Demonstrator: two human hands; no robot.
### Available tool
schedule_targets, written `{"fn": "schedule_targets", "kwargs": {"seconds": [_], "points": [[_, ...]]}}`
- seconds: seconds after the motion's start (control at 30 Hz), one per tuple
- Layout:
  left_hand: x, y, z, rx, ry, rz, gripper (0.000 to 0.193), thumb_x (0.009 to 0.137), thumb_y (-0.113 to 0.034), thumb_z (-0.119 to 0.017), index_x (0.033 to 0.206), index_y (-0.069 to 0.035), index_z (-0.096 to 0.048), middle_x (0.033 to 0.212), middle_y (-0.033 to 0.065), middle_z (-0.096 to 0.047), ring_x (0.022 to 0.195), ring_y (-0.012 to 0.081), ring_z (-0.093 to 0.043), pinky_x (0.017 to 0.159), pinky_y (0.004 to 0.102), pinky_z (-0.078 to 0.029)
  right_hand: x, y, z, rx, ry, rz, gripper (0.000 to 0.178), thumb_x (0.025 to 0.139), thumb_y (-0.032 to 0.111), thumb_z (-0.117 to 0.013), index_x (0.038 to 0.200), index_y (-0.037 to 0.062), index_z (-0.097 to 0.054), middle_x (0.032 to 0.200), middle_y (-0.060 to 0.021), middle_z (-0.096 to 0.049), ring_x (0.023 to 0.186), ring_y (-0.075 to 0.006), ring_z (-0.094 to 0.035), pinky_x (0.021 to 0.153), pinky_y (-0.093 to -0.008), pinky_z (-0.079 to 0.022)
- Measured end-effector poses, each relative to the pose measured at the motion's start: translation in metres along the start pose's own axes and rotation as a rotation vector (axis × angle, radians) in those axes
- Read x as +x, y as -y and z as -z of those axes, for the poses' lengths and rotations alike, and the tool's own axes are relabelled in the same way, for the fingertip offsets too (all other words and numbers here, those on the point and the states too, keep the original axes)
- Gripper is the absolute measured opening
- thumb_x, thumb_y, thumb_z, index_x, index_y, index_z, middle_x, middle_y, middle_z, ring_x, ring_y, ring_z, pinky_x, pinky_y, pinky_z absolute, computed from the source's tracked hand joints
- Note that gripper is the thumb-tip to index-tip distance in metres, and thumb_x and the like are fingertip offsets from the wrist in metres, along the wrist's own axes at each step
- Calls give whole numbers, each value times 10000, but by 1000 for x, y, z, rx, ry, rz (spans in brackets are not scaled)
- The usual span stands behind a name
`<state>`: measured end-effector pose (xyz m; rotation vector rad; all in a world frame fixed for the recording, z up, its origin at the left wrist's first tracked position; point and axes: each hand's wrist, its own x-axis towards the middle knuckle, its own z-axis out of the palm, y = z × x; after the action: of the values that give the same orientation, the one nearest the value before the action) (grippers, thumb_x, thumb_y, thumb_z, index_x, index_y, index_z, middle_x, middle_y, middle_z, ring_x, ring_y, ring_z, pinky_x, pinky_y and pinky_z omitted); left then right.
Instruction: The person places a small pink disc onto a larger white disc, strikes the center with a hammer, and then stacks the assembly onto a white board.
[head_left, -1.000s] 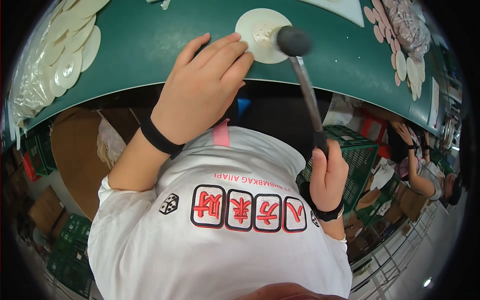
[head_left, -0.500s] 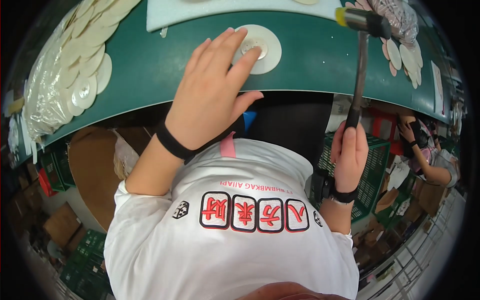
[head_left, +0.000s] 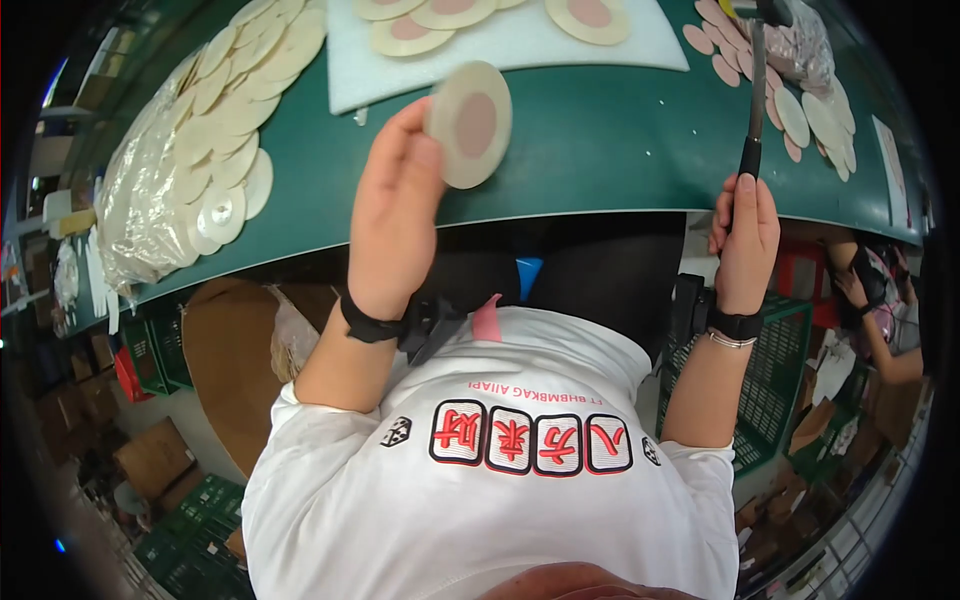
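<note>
Between the fingers and thumb of my left hand is a round cream disc with a pink centre, tilted up off the table and slightly blurred. My right hand is wrapped round the black grip of a hammer. The hammer's head is up by the far right of the table, near a clear plastic bag. Several similar cream discs with pink centres lie on a white foam sheet beyond my left hand.
A heap of cream discs spills from a clear bag on the left of the green table. Pink and cream discs lie at the right. Below stand green crates. Another person's arm shows at far right.
My left hand has lifted the disc from the table and turned it so its pink centre shows. The right hand, still on the hammer, has moved farther out and right. The view has shifted.
</note>
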<state>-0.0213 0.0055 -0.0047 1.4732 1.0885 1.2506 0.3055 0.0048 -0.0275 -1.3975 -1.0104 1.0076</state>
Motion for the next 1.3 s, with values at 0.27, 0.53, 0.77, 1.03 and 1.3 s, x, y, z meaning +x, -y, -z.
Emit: {"fn": "schedule_targets", "kwargs": {"seconds": [0.27,0.53,0.77,1.03,1.3], "points": [[4,-1,6,-780,-88,420,548,1117,-407,-332,1418,33,-460,1384,154,-576,1246,280,-601,1008,422,-543,11,-2,-2,-103,-23,-56,289,1081,329,-516,1019,63,-611,716,52,-486,505,-10,-362,433,-189,-292],[3,10,8,-843,-76,483,493,1103,-332,-385,1430,33,-439,1385,158,-572,1221,286,-615,978,430,-563,14,-5,1,-114,28,-74,303,1079,342,-519,1035,59,-620,724,53,-497,504,-10,-365,434,-188,-296],[1,12,11,-798,-93,480,464,1046,-215,-528,1427,30,-428,1338,146,-599,1176,267,-640,930,417,-584,15,-5,2,-70,33,-82,300,1079,337,-518,1037,59,-622,722,53,-503,501,-10,-366,436,-186,-299],[5,4,23,-606,-44,443,530,930,-16,-669,1410,17,-447,1317,122,-610,1127,209,-659,881,349,-594,13,-5,2,38,0,-86,294,1081,328,-510,1027,59,-617,710,49,-507,484,-14,-363,429,-188,-301],[101,-2,27,-9,27,70,502,923,-68,-711,1369,21,-499,1242,126,-655,1051,219,-687,829,303,-586,12,-3,5,169,7,-107,306,1086,339,-484,1011,63,-594,698,38,-506,462,-24,-358,411,-194,-297]]}}
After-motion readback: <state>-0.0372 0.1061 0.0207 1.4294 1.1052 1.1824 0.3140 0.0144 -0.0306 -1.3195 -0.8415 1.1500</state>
